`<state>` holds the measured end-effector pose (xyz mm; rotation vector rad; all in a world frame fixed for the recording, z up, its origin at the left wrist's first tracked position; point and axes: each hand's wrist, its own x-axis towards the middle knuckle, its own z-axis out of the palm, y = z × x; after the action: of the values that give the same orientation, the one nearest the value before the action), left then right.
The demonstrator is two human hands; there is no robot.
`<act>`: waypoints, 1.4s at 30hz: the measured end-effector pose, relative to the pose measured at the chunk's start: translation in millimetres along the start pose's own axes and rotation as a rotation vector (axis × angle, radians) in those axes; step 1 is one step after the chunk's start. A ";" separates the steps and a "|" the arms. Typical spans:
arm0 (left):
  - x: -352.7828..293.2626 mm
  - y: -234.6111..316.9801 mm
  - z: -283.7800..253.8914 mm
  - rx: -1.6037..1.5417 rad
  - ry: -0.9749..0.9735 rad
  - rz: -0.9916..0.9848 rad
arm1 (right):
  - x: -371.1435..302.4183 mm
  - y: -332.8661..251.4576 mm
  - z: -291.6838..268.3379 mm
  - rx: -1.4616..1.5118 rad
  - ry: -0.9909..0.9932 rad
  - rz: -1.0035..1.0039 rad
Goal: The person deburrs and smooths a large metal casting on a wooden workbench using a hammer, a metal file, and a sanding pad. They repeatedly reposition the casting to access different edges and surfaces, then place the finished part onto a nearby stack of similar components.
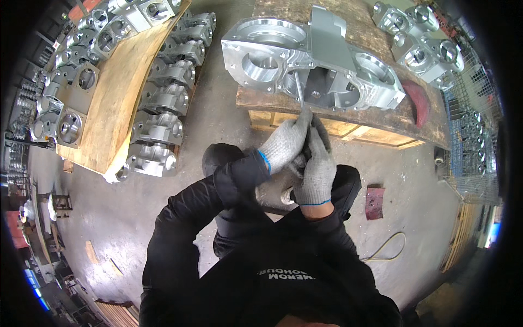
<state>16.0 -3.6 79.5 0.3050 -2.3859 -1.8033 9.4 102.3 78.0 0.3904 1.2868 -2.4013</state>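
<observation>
While both gloved hands meet at the middle of the frame, the left hand [284,143] and right hand [317,170] close together on a thin metal tool [299,91], its tip reaching the large metal casting [305,62] at upper centre on the wooden bench [381,117].

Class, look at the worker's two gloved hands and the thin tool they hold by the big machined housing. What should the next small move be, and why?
Probably steady the thin metal tool against the open cavity edge of the aluminium housing. Both the left hand and right hand are clasped together at its lower end, just below the wooden pallet, and its tip already reaches the casting.
</observation>
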 end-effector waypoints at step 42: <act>131.5 -0.8 -124.1 1.134 0.831 0.564 | 73.0 -52.5 -21.6 -0.863 -0.650 -0.075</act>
<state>-83.2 -151.4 110.9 0.3245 -2.1858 0.0684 -78.1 132.0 74.4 -0.6304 1.8000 -1.5532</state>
